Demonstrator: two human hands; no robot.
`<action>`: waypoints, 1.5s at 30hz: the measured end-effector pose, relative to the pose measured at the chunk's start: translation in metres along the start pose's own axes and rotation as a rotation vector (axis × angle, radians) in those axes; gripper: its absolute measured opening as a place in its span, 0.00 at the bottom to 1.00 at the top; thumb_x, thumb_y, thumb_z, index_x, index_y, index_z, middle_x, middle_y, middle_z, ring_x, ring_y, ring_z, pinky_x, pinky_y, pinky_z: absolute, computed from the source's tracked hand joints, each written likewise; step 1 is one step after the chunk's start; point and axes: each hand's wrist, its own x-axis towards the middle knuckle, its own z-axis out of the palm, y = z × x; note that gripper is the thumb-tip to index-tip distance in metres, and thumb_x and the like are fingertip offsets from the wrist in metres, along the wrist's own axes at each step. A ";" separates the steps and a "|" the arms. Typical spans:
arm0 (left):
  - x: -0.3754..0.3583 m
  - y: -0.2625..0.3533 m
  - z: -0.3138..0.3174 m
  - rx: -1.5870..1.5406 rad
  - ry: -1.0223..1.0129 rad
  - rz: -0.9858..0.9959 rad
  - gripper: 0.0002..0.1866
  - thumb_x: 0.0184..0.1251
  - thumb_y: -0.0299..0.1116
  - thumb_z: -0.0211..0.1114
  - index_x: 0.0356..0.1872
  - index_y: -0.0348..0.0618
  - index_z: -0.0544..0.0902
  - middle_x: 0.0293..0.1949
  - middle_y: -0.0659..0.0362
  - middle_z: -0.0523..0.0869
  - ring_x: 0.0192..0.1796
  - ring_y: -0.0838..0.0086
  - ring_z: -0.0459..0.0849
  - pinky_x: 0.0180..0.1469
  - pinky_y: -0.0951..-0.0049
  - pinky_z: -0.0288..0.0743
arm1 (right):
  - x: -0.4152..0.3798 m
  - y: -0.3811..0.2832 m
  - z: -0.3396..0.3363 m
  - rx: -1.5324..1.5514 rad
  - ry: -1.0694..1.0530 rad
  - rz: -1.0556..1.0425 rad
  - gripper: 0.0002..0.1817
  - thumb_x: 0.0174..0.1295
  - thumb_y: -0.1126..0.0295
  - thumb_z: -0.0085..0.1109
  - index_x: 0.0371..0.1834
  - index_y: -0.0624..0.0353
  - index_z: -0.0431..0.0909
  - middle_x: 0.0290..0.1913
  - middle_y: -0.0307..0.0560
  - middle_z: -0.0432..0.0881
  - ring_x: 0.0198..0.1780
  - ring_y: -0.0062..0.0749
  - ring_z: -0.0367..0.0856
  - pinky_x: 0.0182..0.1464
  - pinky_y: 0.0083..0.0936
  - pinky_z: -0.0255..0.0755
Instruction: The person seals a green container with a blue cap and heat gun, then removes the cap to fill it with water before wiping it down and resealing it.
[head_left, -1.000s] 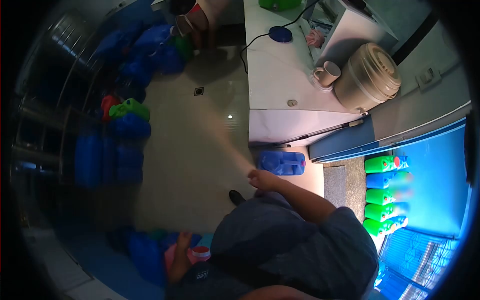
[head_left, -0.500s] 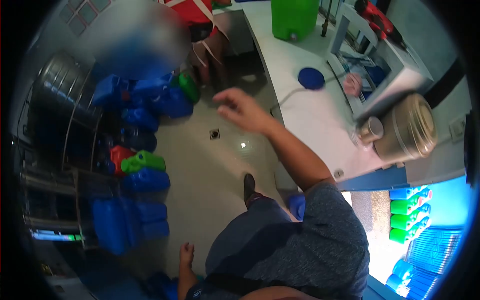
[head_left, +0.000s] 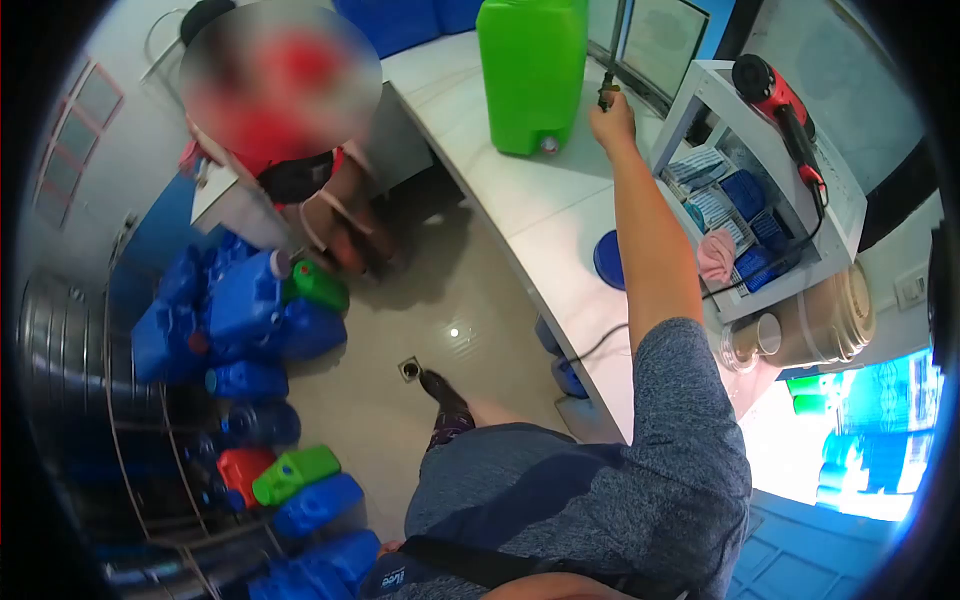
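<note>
My right hand [head_left: 615, 127] reaches across the white counter [head_left: 545, 225]. Its fingers are closed around a small dark tap [head_left: 608, 94] at the lower end of a thin upright pipe. Just left of it, a bright green water jug [head_left: 532, 70] stands upright on the counter, its small spout low on the near side. A round blue lid [head_left: 610, 260] lies on the counter beside my forearm. Only a sliver of my left hand [head_left: 389, 547] shows by my waist at the bottom; its fingers are hidden.
Blue jugs [head_left: 245, 305] crowd the floor at left, with red and green ones [head_left: 298, 473] nearer. A person in red [head_left: 335, 205] is at the counter's far end. A white shelf [head_left: 800, 215] carries a red-and-black heat gun [head_left: 775, 100]; a beige drink cooler [head_left: 825, 318] is below.
My right hand has moved from over the floor to the tap beside the green jug. My view has shifted forward, and my left hand has nearly left it.
</note>
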 end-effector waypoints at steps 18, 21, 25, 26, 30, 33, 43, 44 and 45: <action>0.161 0.897 -0.015 0.614 -0.506 1.396 0.26 0.73 0.40 0.67 0.65 0.38 0.74 0.53 0.57 0.84 0.54 0.74 0.82 0.58 0.72 0.76 | 0.128 0.001 0.066 0.811 -0.129 0.326 0.32 0.66 0.69 0.57 0.74 0.59 0.63 0.52 0.54 0.86 0.52 0.45 0.85 0.54 0.35 0.77; 0.044 1.017 0.044 0.567 -0.611 1.548 0.20 0.75 0.38 0.65 0.62 0.40 0.78 0.49 0.58 0.85 0.49 0.75 0.82 0.54 0.71 0.77 | 0.131 0.023 0.072 0.680 -0.087 0.296 0.31 0.66 0.69 0.58 0.73 0.59 0.64 0.53 0.55 0.86 0.52 0.46 0.85 0.54 0.36 0.77; -0.091 1.124 0.104 0.715 -0.508 1.820 0.17 0.75 0.40 0.63 0.56 0.38 0.81 0.34 0.60 0.84 0.36 0.76 0.78 0.42 0.72 0.75 | 0.131 0.049 0.078 0.538 -0.045 0.263 0.31 0.65 0.69 0.59 0.72 0.58 0.66 0.54 0.56 0.85 0.53 0.48 0.85 0.54 0.36 0.77; -0.122 1.141 0.121 0.670 -0.538 1.890 0.18 0.75 0.42 0.62 0.53 0.38 0.82 0.32 0.58 0.83 0.35 0.75 0.79 0.42 0.71 0.75 | 0.132 0.056 0.080 0.501 -0.035 0.245 0.31 0.65 0.69 0.59 0.72 0.58 0.66 0.54 0.57 0.85 0.53 0.48 0.85 0.55 0.37 0.77; -0.226 1.192 0.182 0.632 -0.442 2.160 0.24 0.76 0.52 0.58 0.47 0.36 0.84 0.32 0.50 0.83 0.35 0.65 0.81 0.43 0.67 0.75 | 0.125 0.087 0.088 0.332 0.004 0.169 0.30 0.64 0.70 0.60 0.71 0.57 0.68 0.55 0.58 0.84 0.53 0.50 0.84 0.55 0.37 0.77; -0.282 1.217 0.224 0.582 -0.321 2.246 0.31 0.75 0.59 0.55 0.48 0.36 0.84 0.38 0.43 0.87 0.42 0.53 0.86 0.49 0.61 0.76 | 0.113 0.100 0.084 0.094 0.089 0.092 0.30 0.63 0.70 0.60 0.70 0.56 0.69 0.56 0.59 0.84 0.53 0.52 0.84 0.55 0.38 0.78; -0.376 1.350 0.355 1.116 0.141 2.550 0.40 0.74 0.67 0.47 0.58 0.34 0.82 0.50 0.39 0.87 0.54 0.49 0.85 0.58 0.57 0.76 | -0.066 -0.018 0.016 0.038 0.017 0.093 0.22 0.65 0.71 0.61 0.63 0.57 0.75 0.61 0.56 0.78 0.52 0.45 0.82 0.56 0.37 0.76; -0.382 1.344 0.359 1.101 -0.073 2.435 0.41 0.74 0.67 0.47 0.59 0.33 0.81 0.51 0.40 0.87 0.55 0.52 0.85 0.59 0.59 0.76 | -0.084 -0.026 0.002 0.078 -0.034 0.079 0.22 0.65 0.71 0.61 0.63 0.57 0.75 0.61 0.55 0.78 0.52 0.44 0.83 0.54 0.36 0.77; -0.389 1.338 0.364 1.068 -0.263 2.306 0.42 0.75 0.67 0.47 0.61 0.31 0.80 0.53 0.42 0.87 0.55 0.55 0.85 0.60 0.61 0.76 | -0.099 -0.048 -0.024 0.124 -0.096 0.143 0.19 0.65 0.71 0.62 0.60 0.57 0.77 0.58 0.53 0.80 0.50 0.43 0.83 0.53 0.36 0.77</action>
